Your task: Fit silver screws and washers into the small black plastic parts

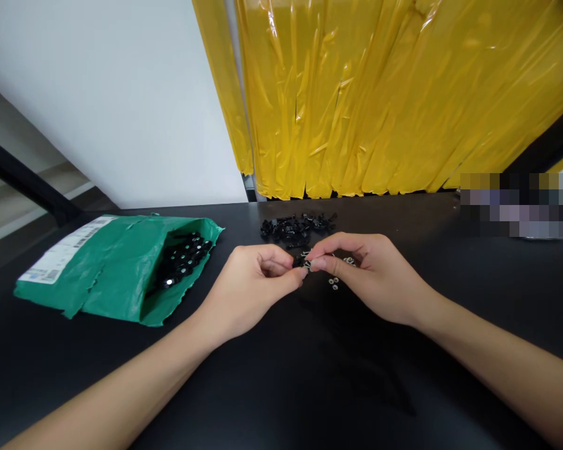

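My left hand [253,281] and my right hand [366,272] meet fingertip to fingertip over a black table [281,375]. Between the fingertips sits a small black part [301,260] pinched by the left hand, and the right thumb and forefinger press a tiny silver nut [308,265] against it. A few loose silver nuts [334,283] lie on the table just under the right hand. A pile of small black parts [295,228] lies just beyond both hands.
A torn green mailing bag [107,275] with a white label lies at the left, open toward me, with several black round pieces [182,259] inside. Yellow plastic sheeting [380,94] hangs behind the table. A white wall is at the back left.
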### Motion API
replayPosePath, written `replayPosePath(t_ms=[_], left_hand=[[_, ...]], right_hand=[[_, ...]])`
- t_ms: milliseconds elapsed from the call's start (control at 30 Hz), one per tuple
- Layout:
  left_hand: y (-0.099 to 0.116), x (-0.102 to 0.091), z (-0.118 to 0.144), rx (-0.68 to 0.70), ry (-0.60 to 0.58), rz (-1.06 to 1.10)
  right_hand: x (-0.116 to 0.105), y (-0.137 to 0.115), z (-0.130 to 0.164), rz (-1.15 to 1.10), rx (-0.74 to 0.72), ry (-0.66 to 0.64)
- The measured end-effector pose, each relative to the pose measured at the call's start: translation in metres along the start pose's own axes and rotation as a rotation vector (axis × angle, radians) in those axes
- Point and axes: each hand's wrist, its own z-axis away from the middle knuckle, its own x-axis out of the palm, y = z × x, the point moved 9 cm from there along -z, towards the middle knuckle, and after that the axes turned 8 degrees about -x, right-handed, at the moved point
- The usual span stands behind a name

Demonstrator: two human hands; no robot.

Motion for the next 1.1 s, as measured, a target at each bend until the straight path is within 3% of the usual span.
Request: replayPosePath(t_ms=[200,367,867,1100], left_hand=[[0.0,0.006,0.002,-0.039,-0.041,0.079],[0.003,0.011,0.003,-0.026,-0.072,0.125],[0.002,0.012,0.006,0.026,-0.086,0.059],[0.005,0.01,0.007,0.03,-0.044,0.016]], right_hand=[[0.008,-0.017,0.001,-0.008,-0.204,-0.004],[0.011,-0.02,0.002,-0.001,-0.247,-0.01],[0.016,-0.003,0.002,-0.061,-0.036,-0.066],[0.018,0.0,0.004,-0.127,0.047,-0.017]])
